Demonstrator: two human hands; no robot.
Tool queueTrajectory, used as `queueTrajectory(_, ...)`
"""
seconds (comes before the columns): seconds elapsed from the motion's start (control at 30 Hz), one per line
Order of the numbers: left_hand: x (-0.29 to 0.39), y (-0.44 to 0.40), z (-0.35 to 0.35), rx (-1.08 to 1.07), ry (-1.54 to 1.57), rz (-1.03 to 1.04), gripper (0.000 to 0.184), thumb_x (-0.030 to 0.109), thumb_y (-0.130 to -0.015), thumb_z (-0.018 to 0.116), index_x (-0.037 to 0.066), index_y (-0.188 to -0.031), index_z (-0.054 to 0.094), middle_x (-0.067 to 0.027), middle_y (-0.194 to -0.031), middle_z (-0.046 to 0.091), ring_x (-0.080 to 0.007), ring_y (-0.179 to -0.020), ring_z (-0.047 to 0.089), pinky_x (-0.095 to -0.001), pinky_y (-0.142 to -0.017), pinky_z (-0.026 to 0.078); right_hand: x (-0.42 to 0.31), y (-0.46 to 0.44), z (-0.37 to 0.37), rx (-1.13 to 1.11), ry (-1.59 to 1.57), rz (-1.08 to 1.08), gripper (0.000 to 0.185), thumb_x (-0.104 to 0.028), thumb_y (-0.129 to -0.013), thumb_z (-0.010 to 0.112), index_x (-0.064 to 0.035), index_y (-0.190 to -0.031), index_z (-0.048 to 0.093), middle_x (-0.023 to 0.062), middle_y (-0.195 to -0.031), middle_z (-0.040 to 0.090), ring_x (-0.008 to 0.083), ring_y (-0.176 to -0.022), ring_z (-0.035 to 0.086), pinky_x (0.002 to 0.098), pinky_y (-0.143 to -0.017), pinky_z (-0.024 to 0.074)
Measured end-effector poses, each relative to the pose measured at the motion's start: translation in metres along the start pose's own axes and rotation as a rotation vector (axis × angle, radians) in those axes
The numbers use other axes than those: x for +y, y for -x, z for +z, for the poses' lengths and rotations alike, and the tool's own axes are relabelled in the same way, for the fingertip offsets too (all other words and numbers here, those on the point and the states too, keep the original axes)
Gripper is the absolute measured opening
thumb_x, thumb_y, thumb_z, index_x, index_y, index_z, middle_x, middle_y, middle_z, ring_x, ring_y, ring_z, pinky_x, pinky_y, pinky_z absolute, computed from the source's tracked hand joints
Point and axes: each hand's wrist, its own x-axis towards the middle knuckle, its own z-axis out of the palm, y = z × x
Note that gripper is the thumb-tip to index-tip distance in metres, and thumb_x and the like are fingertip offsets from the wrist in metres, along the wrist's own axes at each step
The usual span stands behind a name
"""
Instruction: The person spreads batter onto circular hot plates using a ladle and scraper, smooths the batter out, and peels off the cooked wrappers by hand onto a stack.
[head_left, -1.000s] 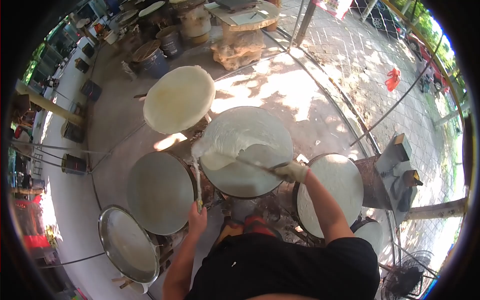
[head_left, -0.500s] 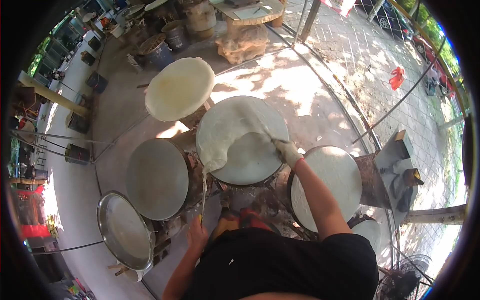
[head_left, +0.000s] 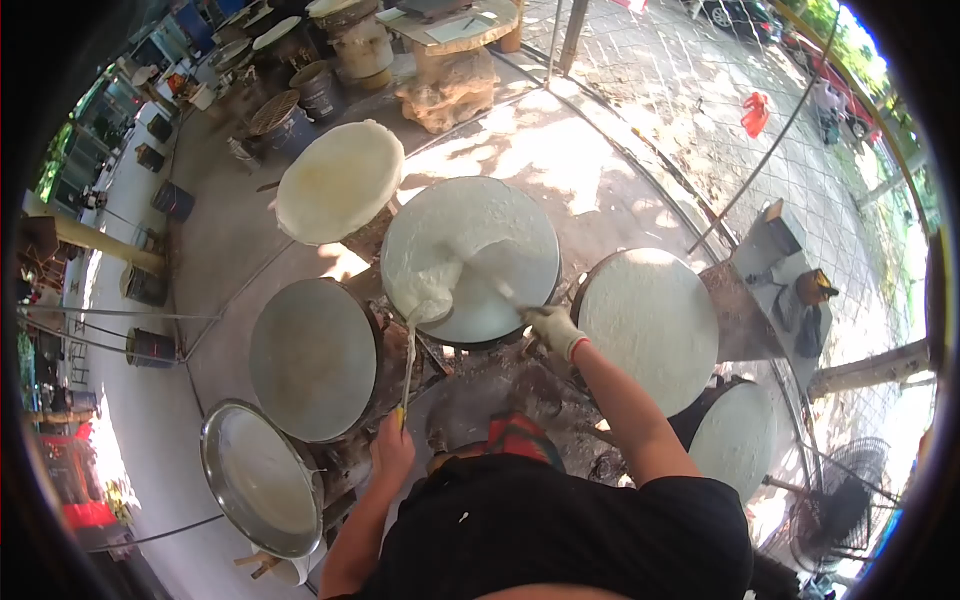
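In the head view, a round griddle (head_left: pixel 520 285) stands in front of me, partly coated with pale, wet batter (head_left: pixel 470 210). My bare left hand (head_left: pixel 393 450) is wrapped round a long yellow-handled tool (head_left: pixel 409 365). Its far end reaches the griddle's near-left rim, where a thick lump of batter (head_left: pixel 432 290) hides its head. My right hand (head_left: pixel 555 328), in a light glove with a red cuff, is closed at the griddle's near-right edge. It grips a scraper (head_left: pixel 492 283), smeared by motion, that reaches over the batter toward the lump.
Pale-coated round griddles (head_left: pixel 648 330) (head_left: pixel 735 440) stand on the right. A bare-looking griddle (head_left: pixel 313 360) and a metal basin of batter (head_left: pixel 215 490) are on the left. Beyond is a tilted pale disc (head_left: pixel 340 180). A fan (head_left: pixel 840 500) and wire fence (head_left: pixel 660 110) lie rightward.
My right hand has drawn the scraper toward me and left, from the griddle's right side to its near edge. My left hand keeps hold of the yellow-handled tool. The view has shifted slightly.
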Motion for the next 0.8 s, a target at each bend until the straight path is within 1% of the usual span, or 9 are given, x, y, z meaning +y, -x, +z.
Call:
queueTrajectory(0.1, -0.033, 0.001, -0.017, 0.001, 0.067, 0.106, 0.036, 0.010, -0.083, 0.057, 0.002, -0.117, 0.051, -0.0224, -0.102, 0.059, -0.0430, -0.091, 0.057, -0.0490, -0.076, 0.047, 0.012, 0.040, 0.023, -0.225, -0.056, 0.236, 0.037, -0.023, -0.089, 0.062, -0.0099, -0.123, 0.059, -0.0027, -0.077, 0.059, 0.0056, -0.053, 0.046, 0.0217, -0.044, 0.0359)
queueTrajectory(0.2, -0.074, -0.007, -0.034, 0.017, 0.148, 0.196, 0.034, 0.010, -0.084, 0.057, 0.000, -0.116, 0.052, -0.0236, -0.099, 0.059, -0.0441, -0.090, 0.057, -0.0476, -0.074, 0.047, 0.073, 0.081, 0.068, -0.018, -0.573, 0.047, 0.035, -0.025, -0.091, 0.059, -0.0140, -0.124, 0.059, -0.0026, -0.071, 0.054, 0.0074, -0.049, 0.043, 0.0228, -0.042, 0.0311)
queueTrajectory(0.3, -0.089, -0.024, -0.070, -0.027, 0.281, 0.251, 0.032, 0.012, -0.086, 0.057, -0.001, -0.115, 0.053, -0.0223, -0.093, 0.060, -0.0419, -0.086, 0.058, -0.0449, -0.073, 0.047, 0.080, 0.121, 0.162, 0.109, -0.798, 0.153, 0.035, -0.024, -0.091, 0.059, -0.0153, -0.125, 0.056, -0.0031, -0.071, 0.053, 0.0078, -0.050, 0.043, 0.0244, -0.044, 0.0337)
queueTrajectory(0.37, -0.095, -0.039, -0.092, -0.028, 0.377, 0.280, 0.031, 0.013, -0.088, 0.056, -0.002, -0.114, 0.052, -0.0187, -0.087, 0.061, -0.0363, -0.081, 0.061, -0.0415, -0.070, 0.048, 0.061, 0.104, 0.232, 0.032, -0.635, 0.177, 0.031, -0.025, -0.090, 0.061, -0.0156, -0.119, 0.059, -0.0024, -0.073, 0.056, 0.0092, -0.052, 0.047, 0.0268, -0.045, 0.0370)
queueTrajectory(0.47, -0.125, -0.052, -0.112, -0.141, 0.700, 0.202, 0.025, 0.012, -0.092, 0.054, 0.001, -0.114, 0.054, -0.0045, -0.071, 0.053, -0.0127, -0.048, 0.049, -0.0270, -0.045, 0.039, 0.037, 0.059, 0.309, 0.007, -0.486, -0.026, 0.029, -0.023, -0.090, 0.060, -0.0064, -0.113, 0.064, -0.0019, -0.077, 0.062, 0.0092, -0.062, 0.051, 0.0263, -0.057, 0.0426)
queueTrajectory(0.57, -0.126, -0.034, -0.172, -0.313, 1.111, -0.062, 0.024, 0.011, -0.092, 0.051, 0.002, -0.114, 0.051, 0.0004, -0.067, 0.046, -0.0073, -0.049, 0.045, -0.0225, -0.046, 0.038, 0.049, 0.045, 0.334, 0.410, -0.373, -0.065, 0.033, -0.023, -0.090, 0.058, -0.0038, -0.117, 0.062, 0.0035, -0.078, 0.063, 0.0117, -0.065, 0.049, 0.0280, -0.061, 0.0438)
queueTrajectory(0.63, -0.142, -0.023, -0.187, -0.248, 1.259, -0.114, 0.025, 0.009, -0.092, 0.049, 0.004, -0.117, 0.048, 0.0009, -0.065, 0.043, -0.0068, -0.041, 0.038, -0.0215, -0.039, 0.033, 0.068, 0.051, 0.372, 0.608, -0.188, 0.023, 0.039, -0.027, -0.090, 0.052, -0.0004, -0.117, 0.059, 0.0209, -0.090, 0.066, 0.0321, -0.086, 0.064, 0.0389, -0.079, 0.0474)
queueTrajectory(0.7, -0.167, -0.008, -0.198, -0.228, 1.382, -0.169, 0.024, 0.008, -0.092, 0.048, 0.003, -0.116, 0.048, -0.0003, -0.064, 0.043, -0.0079, -0.040, 0.039, -0.0227, -0.037, 0.034, 0.024, 0.077, 0.417, 0.724, -0.158, 0.002, 0.041, -0.031, -0.090, 0.050, -0.0018, -0.118, 0.057, 0.0255, -0.101, 0.064, 0.0393, -0.100, 0.060, 0.0409, -0.086, 0.0457)
queueTrajectory(0.8, -0.195, 0.011, -0.210, -0.210, 1.459, -0.217, 0.024, 0.012, -0.095, 0.045, 0.002, -0.117, 0.049, -0.0013, -0.064, 0.041, -0.0082, -0.037, 0.036, -0.0232, -0.033, 0.033, 0.021, 0.049, 0.411, 0.609, -0.053, 0.016, 0.037, -0.029, -0.091, 0.050, -0.0050, -0.117, 0.059, 0.0231, -0.105, 0.063, 0.0348, -0.101, 0.060, 0.0377, -0.089, 0.0446)
